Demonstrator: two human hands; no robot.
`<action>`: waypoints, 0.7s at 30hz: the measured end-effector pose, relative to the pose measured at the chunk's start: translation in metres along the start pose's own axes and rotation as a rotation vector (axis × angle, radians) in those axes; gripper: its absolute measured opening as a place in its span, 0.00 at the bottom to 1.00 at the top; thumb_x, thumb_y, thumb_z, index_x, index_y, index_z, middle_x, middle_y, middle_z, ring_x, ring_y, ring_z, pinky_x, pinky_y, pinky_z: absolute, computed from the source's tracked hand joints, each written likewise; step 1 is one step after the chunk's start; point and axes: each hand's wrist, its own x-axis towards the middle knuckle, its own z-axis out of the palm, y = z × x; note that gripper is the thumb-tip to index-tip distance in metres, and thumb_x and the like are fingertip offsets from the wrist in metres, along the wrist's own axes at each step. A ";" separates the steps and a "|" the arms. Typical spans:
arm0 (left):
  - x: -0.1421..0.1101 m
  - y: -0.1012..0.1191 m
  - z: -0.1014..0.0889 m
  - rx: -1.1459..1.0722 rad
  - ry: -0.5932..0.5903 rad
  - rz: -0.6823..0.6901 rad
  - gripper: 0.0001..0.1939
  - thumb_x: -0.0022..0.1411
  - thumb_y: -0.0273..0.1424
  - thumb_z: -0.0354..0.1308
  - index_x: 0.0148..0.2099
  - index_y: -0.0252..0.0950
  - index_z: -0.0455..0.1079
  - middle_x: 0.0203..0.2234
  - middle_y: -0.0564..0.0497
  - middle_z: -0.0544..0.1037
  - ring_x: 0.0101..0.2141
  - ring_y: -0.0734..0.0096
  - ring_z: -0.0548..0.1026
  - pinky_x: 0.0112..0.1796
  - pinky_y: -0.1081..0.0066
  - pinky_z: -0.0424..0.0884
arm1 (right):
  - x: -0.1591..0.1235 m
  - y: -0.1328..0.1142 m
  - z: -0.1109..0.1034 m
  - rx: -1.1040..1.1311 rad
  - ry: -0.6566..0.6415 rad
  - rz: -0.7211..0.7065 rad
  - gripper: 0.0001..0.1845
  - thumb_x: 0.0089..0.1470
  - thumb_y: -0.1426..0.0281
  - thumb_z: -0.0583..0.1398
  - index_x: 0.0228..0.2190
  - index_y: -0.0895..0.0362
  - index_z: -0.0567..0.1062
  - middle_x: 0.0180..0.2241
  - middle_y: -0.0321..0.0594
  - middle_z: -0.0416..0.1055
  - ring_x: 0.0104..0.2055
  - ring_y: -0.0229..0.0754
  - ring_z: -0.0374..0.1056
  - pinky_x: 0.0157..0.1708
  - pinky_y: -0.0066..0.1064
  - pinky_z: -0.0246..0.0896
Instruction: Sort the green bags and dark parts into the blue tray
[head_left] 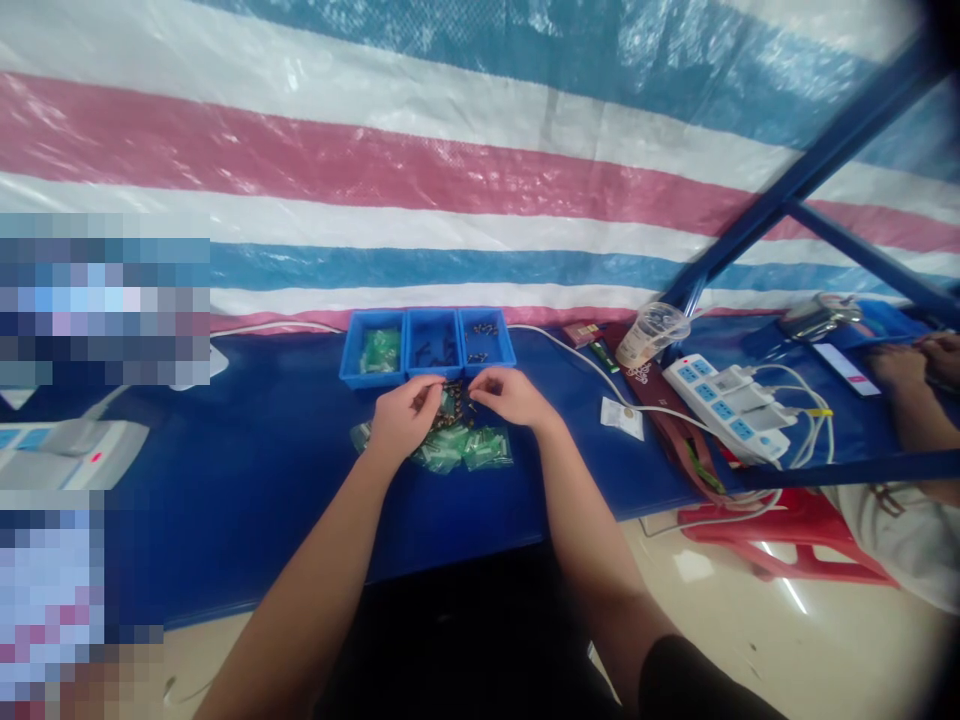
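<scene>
My left hand (406, 414) is closed, its fingertips pressed together over a pile of small dark and brass-coloured parts (453, 393). What it pinches is too small to make out. Across the pile, my right hand (516, 396) has its thumb and finger pinched, and I cannot make out what is between them. Below both hands lie several small green-tinted clear bags (487, 447), partly covered by my left hand. Just behind stand three blue bins: the left bin (375, 378) holds green bags, the middle bin (432, 318) dark pieces, the right bin (510, 350) small screw-like parts.
On the right are a plastic cup (651, 335), a white packet (622, 418), a power strip (724, 405) with cables, and a blue metal frame (750, 235). Another person's hands (907, 365) rest near a phone (847, 368). A red stool (795, 540) stands below. Another power strip (112, 450) lies left.
</scene>
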 end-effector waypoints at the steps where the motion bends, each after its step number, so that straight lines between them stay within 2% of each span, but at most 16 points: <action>1: 0.000 0.000 0.000 -0.006 -0.019 0.018 0.14 0.65 0.38 0.55 0.45 0.38 0.77 0.25 0.54 0.77 0.23 0.77 0.72 0.30 0.77 0.69 | 0.001 -0.002 0.003 0.072 0.028 -0.024 0.09 0.52 0.65 0.64 0.33 0.58 0.78 0.28 0.36 0.73 0.28 0.35 0.66 0.31 0.28 0.61; 4: 0.000 0.000 0.001 -0.013 -0.062 0.068 0.13 0.63 0.38 0.57 0.45 0.38 0.77 0.25 0.54 0.78 0.23 0.77 0.73 0.31 0.77 0.70 | 0.004 -0.008 0.016 0.291 0.006 -0.038 0.13 0.51 0.61 0.65 0.34 0.58 0.77 0.27 0.36 0.73 0.27 0.35 0.65 0.30 0.28 0.62; 9: -0.001 -0.005 0.004 -0.005 0.015 0.087 0.15 0.63 0.40 0.58 0.47 0.38 0.77 0.30 0.51 0.81 0.27 0.74 0.76 0.35 0.75 0.73 | 0.011 -0.012 0.034 0.555 0.083 0.055 0.16 0.45 0.59 0.69 0.31 0.58 0.77 0.25 0.35 0.74 0.26 0.36 0.68 0.27 0.28 0.64; 11: -0.001 -0.006 0.004 0.020 0.029 0.094 0.16 0.63 0.41 0.58 0.48 0.38 0.77 0.32 0.50 0.82 0.28 0.73 0.78 0.36 0.74 0.74 | 0.012 -0.011 0.039 0.629 0.101 0.078 0.19 0.43 0.59 0.70 0.34 0.57 0.76 0.25 0.35 0.75 0.26 0.37 0.70 0.26 0.28 0.65; 15: -0.001 -0.006 0.004 0.068 -0.032 0.121 0.17 0.64 0.41 0.57 0.51 0.39 0.76 0.32 0.51 0.82 0.29 0.72 0.78 0.36 0.74 0.73 | 0.011 -0.011 0.042 0.657 0.104 0.039 0.28 0.44 0.61 0.70 0.47 0.54 0.74 0.27 0.34 0.78 0.28 0.37 0.73 0.33 0.31 0.70; 18: -0.001 -0.003 0.004 0.097 -0.054 0.132 0.16 0.65 0.39 0.56 0.50 0.40 0.76 0.31 0.52 0.82 0.29 0.73 0.78 0.35 0.75 0.72 | 0.010 -0.010 0.042 0.623 0.106 0.002 0.21 0.45 0.60 0.69 0.41 0.56 0.77 0.28 0.36 0.78 0.29 0.38 0.74 0.35 0.32 0.71; 21: 0.000 -0.002 0.003 0.104 0.011 0.130 0.14 0.66 0.38 0.54 0.47 0.39 0.77 0.32 0.51 0.82 0.30 0.73 0.78 0.36 0.75 0.72 | 0.011 -0.008 0.039 0.588 0.127 0.000 0.18 0.49 0.58 0.67 0.38 0.57 0.78 0.28 0.39 0.79 0.29 0.39 0.76 0.31 0.30 0.70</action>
